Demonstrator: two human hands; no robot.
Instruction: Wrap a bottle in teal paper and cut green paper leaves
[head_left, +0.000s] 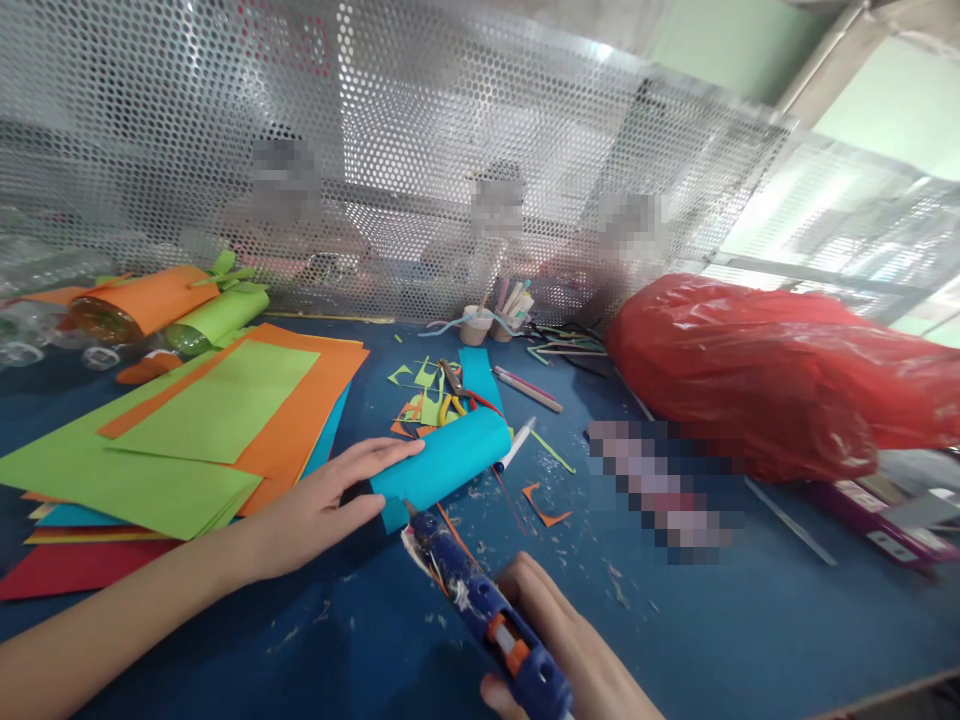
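Note:
A rolled tube of blue paper (450,458) lies at a slant on the blue table. My left hand (341,500) grips its near left end, with thumb and fingers on either side. In my right hand (544,600) is a dark blue hot glue gun (480,600), smeared with dried glue. Its nozzle tip is at the lower left edge of the tube; whether it touches the paper I cannot tell. Behind the tube lie pliers (454,385), yellow-handled scissors (450,408) partly hidden, and a flat blue paper strip (480,375).
Coloured paper sheets (217,400) are stacked at left, below paper-wrapped bottles (150,300). Green and orange scraps (424,390), a marker (516,445) and pencils (529,388) lie mid-table. Cups (477,325) stand by the perforated metal screen (420,150). A red plastic bag (750,370) fills the right.

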